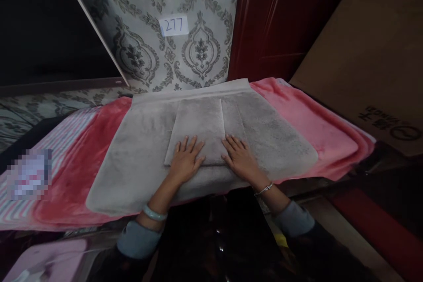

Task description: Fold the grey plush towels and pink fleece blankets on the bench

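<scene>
A smaller grey plush piece (198, 119) lies flat on a larger grey plush cloth (132, 154). My left hand (186, 158) rests palm down near the smaller piece's front edge, fingers spread. Level with it on the right, my right hand (240, 158) lies flat with its fingers stretched out, across the piece's right side and a narrow strip (233, 116) beside it. Neither hand grips anything. Under the grey cloth a pink and red blanket (324, 128) shows on both sides.
Behind the cloth stands a patterned wall with a paper label (173, 24) reading 277. A dark screen (49, 31) is at the left, a cardboard box (370, 61) at the right. A striped cloth (66, 141) lies far left, and a pink stool-like thing (49, 260) stands below.
</scene>
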`<state>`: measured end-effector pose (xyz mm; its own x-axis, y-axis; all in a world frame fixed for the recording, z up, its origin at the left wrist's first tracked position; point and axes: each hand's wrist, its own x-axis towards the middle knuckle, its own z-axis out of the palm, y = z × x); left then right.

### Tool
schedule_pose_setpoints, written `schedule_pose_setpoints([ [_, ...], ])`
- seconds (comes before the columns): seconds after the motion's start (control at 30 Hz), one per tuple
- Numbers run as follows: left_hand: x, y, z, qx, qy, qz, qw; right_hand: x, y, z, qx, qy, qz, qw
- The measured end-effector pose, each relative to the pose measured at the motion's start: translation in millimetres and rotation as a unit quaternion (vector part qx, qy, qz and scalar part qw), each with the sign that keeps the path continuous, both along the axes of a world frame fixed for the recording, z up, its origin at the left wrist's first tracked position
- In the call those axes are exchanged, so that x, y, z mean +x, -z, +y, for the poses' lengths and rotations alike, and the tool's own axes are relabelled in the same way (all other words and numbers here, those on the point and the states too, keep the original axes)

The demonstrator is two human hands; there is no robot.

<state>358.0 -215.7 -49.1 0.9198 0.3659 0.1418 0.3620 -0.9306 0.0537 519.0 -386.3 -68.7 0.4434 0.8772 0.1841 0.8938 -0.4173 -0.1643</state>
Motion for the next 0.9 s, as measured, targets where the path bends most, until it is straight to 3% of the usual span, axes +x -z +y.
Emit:
schedule_pose_setpoints([
  [0.37,-64,10.2,26,0.005,-0.073,-0.022,0.997,12,35,-59,0.062,0.062,0.004,0.996],
  [0.5,-72,7.2,29,-0.014,-0.078,-0.045,0.996,22,31,-64,0.098,0.073,0.039,0.992],
  [0.6,-52,-6.7,21,-0.006,-0.065,-0.084,0.994,27,13,-42,0.122,0.056,0.048,0.99],
  [0.73,-8,-24.1,4,-0.002,-0.006,-0.088,0.996,31,-24,9,0.09,-0.04,0.045,0.994],
  [0.9,18,-8.8,-8,0.017,-0.003,-0.06,0.998,47,-50,72,0.024,-0.106,0.017,0.994],
])
